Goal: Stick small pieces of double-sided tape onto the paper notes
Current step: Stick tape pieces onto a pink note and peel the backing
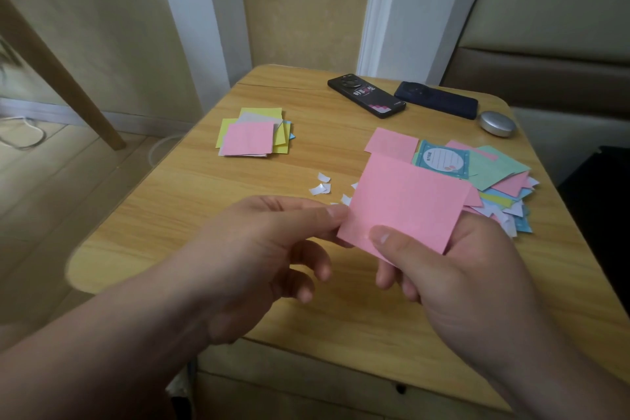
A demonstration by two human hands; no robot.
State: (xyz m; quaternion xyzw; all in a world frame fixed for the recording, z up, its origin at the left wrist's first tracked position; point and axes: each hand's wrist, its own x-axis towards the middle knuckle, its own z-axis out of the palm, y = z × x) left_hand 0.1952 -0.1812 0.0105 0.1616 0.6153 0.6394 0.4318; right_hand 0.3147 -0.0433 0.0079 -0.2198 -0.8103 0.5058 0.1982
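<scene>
A pink paper note (407, 201) is held above the wooden table (238, 215). My right hand (453, 269) grips its lower edge, thumb on top. My left hand (272, 249) pinches the note's left edge between thumb and forefinger. Small white tape backing scraps (320, 185) lie on the table just behind the note. A small stack of pink, grey and yellow notes (254, 135) sits at the left. A loose heap of pink, green, blue and yellow notes (491, 174) lies at the right, partly hidden by the held note.
Two dark phones (366, 97) (436, 99) lie at the table's far edge, with a round silver tin (497, 124) beside them. A wooden leg (61, 75) slants over the floor on the left. A dark padded seat (545, 68) stands at the right.
</scene>
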